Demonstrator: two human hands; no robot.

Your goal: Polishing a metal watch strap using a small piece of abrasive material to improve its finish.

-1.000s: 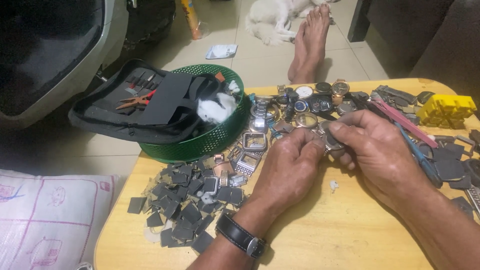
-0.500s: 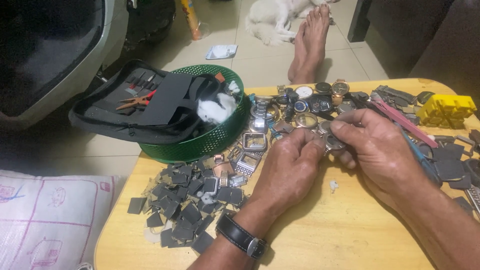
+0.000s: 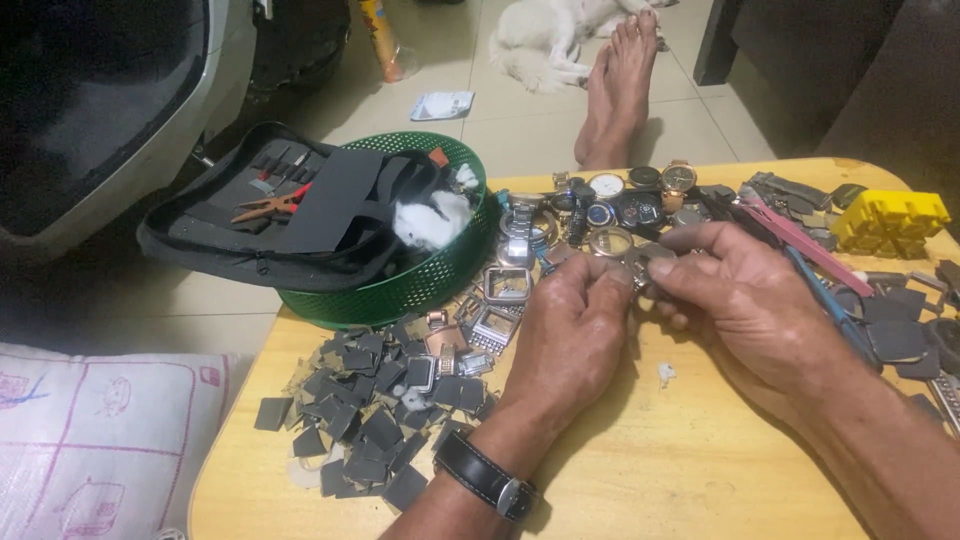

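Both hands meet over the middle of a round wooden table (image 3: pixel 660 470). My left hand (image 3: pixel 570 335), with a black wristwatch on its wrist, and my right hand (image 3: pixel 745 300) pinch one small metal watch part (image 3: pixel 640 265) between their fingertips. Just beyond the fingers lies a cluster of watch faces and metal cases (image 3: pixel 600 215). Square watch cases (image 3: pixel 500 300) lie to the left of my left hand. A heap of small dark flat pieces (image 3: pixel 375 420) covers the table's left side.
A green mesh basket (image 3: pixel 420 285) at the table's far left edge carries an open black tool case (image 3: pixel 270 215) with red pliers. A yellow block (image 3: pixel 890 220), pink and blue tools (image 3: pixel 800 250) lie right. A bare foot (image 3: pixel 620 85) and a white animal rest on the floor.
My hands stay together on the small part; the fingers shift only slightly. Nothing else on the table has moved.
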